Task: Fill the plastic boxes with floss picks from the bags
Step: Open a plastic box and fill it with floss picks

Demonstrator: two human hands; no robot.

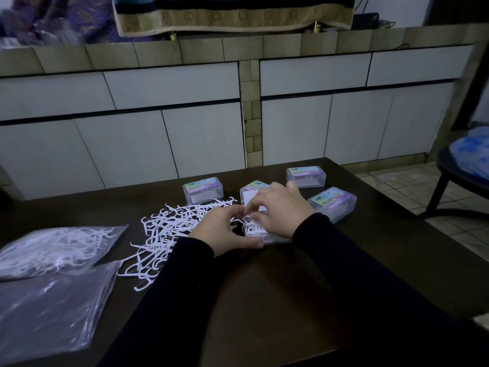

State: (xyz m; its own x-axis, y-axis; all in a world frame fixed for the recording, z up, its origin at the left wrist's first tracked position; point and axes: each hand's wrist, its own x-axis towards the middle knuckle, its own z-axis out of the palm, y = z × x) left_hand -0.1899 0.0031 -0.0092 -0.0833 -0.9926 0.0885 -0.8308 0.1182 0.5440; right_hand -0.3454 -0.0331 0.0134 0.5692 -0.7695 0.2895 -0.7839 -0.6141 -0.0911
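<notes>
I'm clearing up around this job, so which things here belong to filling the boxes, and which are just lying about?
Job: open box, three closed boxes, loose floss picks, bag of picks, empty bags.
Lying about: chair, draped cloth.

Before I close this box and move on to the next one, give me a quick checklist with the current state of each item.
1. Open box holds floss picks: ok, white picks show inside it under the hands.
2. Open box full enough to close: cannot tell, both hands cover most of it.
3. Lid raised and free of picks: cannot tell, right hand hides part of it.
4. Left hand steadying the box: ok, it rests against the box's near left side.
5. Loose floss picks left on the table: ok, a pile lies left of the box.
6. Other boxes within reach: ok, three closed boxes stand behind and right.
</notes>
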